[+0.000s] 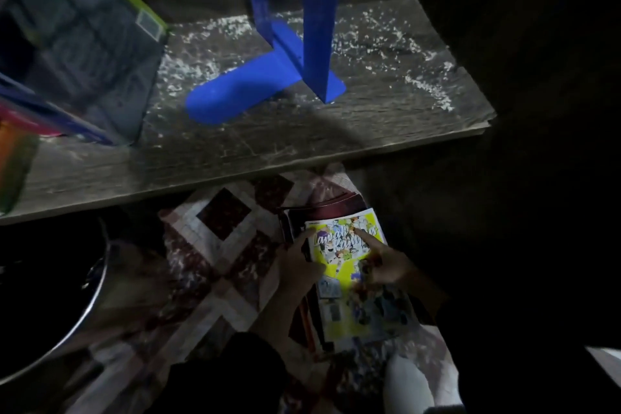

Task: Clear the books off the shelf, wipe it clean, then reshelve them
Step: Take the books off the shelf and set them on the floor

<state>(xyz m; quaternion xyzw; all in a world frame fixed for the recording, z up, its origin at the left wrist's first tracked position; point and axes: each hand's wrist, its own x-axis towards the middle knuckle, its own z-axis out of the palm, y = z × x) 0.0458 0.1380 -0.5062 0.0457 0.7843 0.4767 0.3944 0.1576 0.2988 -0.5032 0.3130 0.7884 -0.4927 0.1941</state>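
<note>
Lying on a stack (pixel 322 212) below the dusty shelf (pixel 302 134), the yellow book (pixel 339 265) runs lengthwise away from the person between the hands, the right hand (pixel 389 267) pressing a straight finger on its cover, the left hand (pixel 297 262) at its left edge, where I cannot tell whether the fingers pinch it.

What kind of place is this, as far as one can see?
Probably a room in a home, perhaps a bedroom: a dusty wooden shelf with a blue bookend, and below it a patchwork quilt where a stack of books lies.
</note>
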